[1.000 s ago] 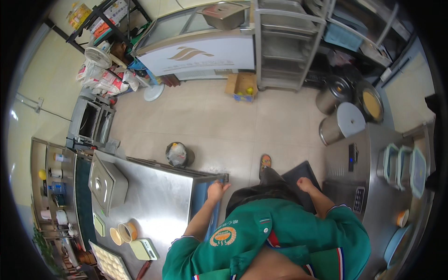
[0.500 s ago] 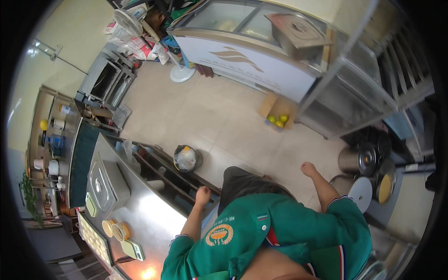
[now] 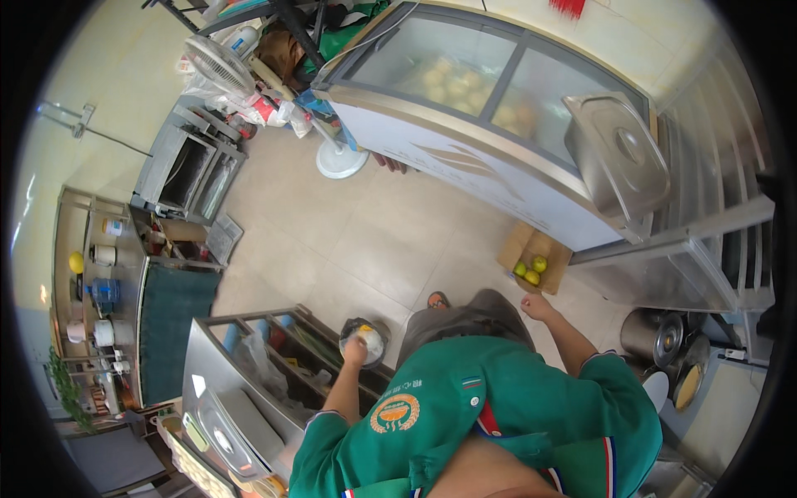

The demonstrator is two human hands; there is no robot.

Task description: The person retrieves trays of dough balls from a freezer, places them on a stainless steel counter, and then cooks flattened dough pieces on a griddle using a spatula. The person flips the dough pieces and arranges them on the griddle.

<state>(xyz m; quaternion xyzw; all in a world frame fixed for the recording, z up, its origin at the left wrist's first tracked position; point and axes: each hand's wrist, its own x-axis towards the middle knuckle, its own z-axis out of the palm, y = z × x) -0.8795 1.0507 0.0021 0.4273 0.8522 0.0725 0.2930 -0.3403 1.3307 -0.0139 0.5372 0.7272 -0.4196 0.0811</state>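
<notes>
My left hand (image 3: 355, 350) hangs loosely closed in front of the trash bin (image 3: 374, 339), which has a clear bag and something yellow in it. No object shows in that hand. My right hand (image 3: 535, 307), also curled closed with nothing visible in it, is just this side of an open cardboard box (image 3: 558, 249) on the floor. Several green-yellow citrus fruits (image 3: 531, 272) lie in the box. Neither hand appears to touch anything. A sandalled foot (image 3: 438, 300) shows ahead of my dark trousers.
Ahead stands a glass-topped chest freezer (image 3: 448, 153), with a lidded steel pan (image 3: 618, 158) on its right end. A steel rack (image 3: 664, 270) and steel pots (image 3: 652, 334) are at right. On my left is a steel worktable (image 3: 203, 357) with open shelves. A fan (image 3: 340, 160) stands farther off.
I have moved forward: the freezer and fruit box are nearer, and the worktable has slid back on my left. Both hands stay low and curled.
</notes>
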